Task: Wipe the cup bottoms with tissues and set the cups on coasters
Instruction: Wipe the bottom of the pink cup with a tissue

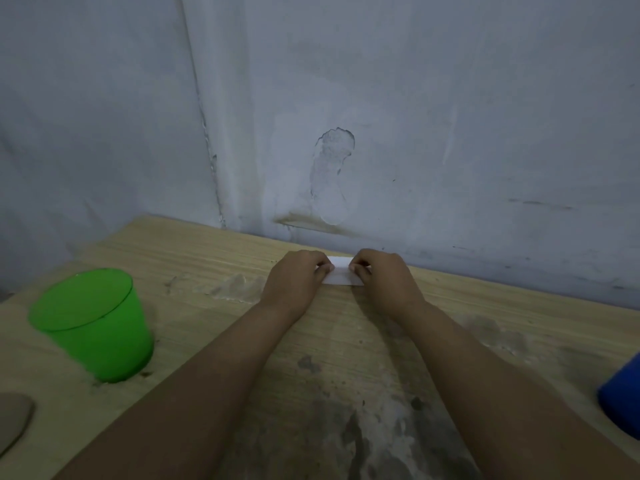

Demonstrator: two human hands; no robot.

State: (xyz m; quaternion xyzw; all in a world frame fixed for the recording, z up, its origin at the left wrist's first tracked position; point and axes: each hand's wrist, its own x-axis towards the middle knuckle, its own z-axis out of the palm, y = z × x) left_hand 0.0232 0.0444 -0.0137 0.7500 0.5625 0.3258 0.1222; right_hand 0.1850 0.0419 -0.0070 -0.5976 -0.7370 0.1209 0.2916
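- Left hand (pixel 297 276): knuckles up at the far middle of the counter, fingers curled and pinched closed on the left end of a folded white tissue (pixel 341 274).
- Right hand (pixel 379 276): mirrors the left, fingers curled and pinched closed on the tissue's right end; the thumb tips of both hands face each other across the tissue's middle.
- Tissue: a small flat white strip lying on the counter (pixel 214 258) at 12 o'clock from the viewer, near the wall; only its middle part shows between the two hands.
- Forearms: both bare, reaching from the near edge toward 12 o'clock and converging at the tissue.
- Green cup (pixel 92 323): translucent plastic, standing upright with its mouth up at about 9 o'clock from the hands, well apart from them.
- Blue cup (pixel 621 400): at about 4 o'clock from the hands, cut off by the right edge of the view; its orientation cannot be told.
- Brown coaster (pixel 14 422): a flat rounded piece at about 8 o'clock, near the green cup but not touching it, partly out of view.
- Counter surface: pale wood grain with grey and dark smears between the forearms.
- Wall (pixel 415 116): pale grey, meeting the counter just beyond the tissue, with a patch of chipped plaster (pixel 334 174) at 12 o'clock above the hands.
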